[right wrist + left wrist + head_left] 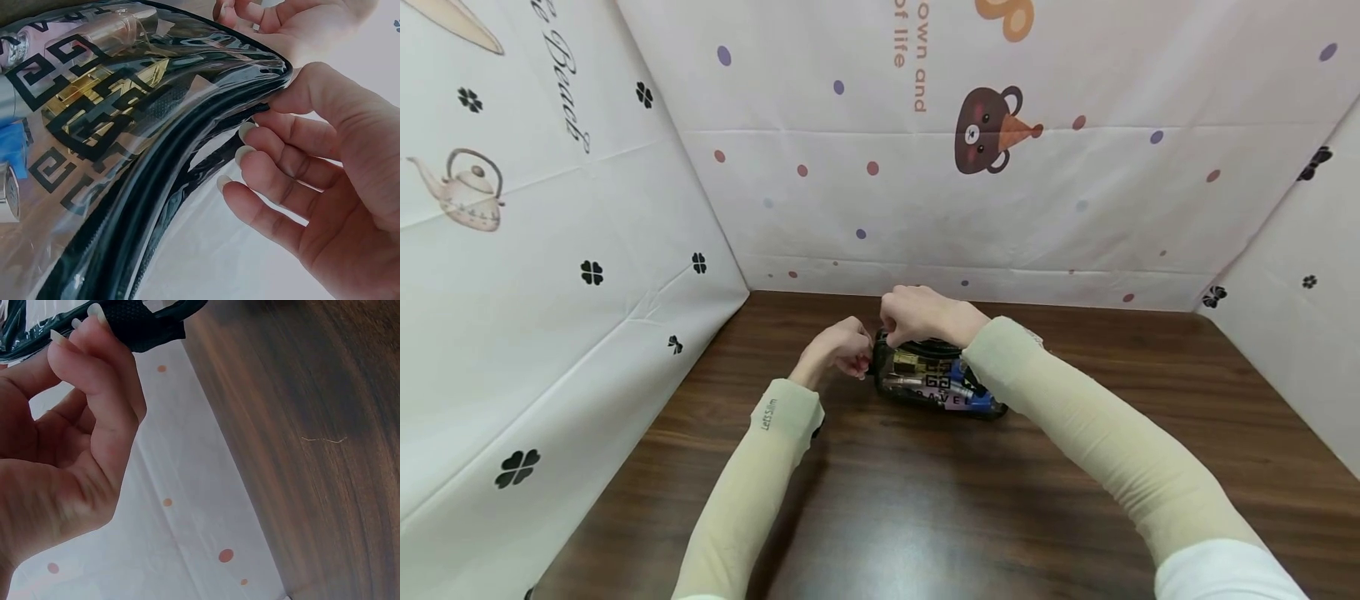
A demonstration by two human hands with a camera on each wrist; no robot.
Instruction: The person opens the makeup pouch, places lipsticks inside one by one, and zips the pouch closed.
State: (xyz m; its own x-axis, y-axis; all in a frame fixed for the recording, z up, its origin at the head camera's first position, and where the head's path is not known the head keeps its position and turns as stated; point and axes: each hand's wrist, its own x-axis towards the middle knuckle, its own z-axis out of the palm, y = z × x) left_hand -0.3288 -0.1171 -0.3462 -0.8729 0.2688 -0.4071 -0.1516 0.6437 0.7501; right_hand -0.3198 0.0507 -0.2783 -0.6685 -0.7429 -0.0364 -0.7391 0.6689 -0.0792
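A clear cosmetic bag [938, 385] with black trim and dark printed lettering lies on the table, cosmetics showing inside. My left hand [844, 343] is at its left end, where the fingers pinch the black end tab [142, 326] in the left wrist view. Over the bag's upper left corner, my right hand [927, 315] pinches the small black zipper pull [257, 109] between thumb and forefinger, its other fingers loosely bent. The black zipper [134, 194] curves along the edge. Through the plastic show a gold-coloured item [81, 87] and a blue item [14, 147].
The brown wooden table [887, 517] spreads around the bag. Printed white sheets stand behind it [1075, 225] and along both sides. Pale sleeves cover both forearms.
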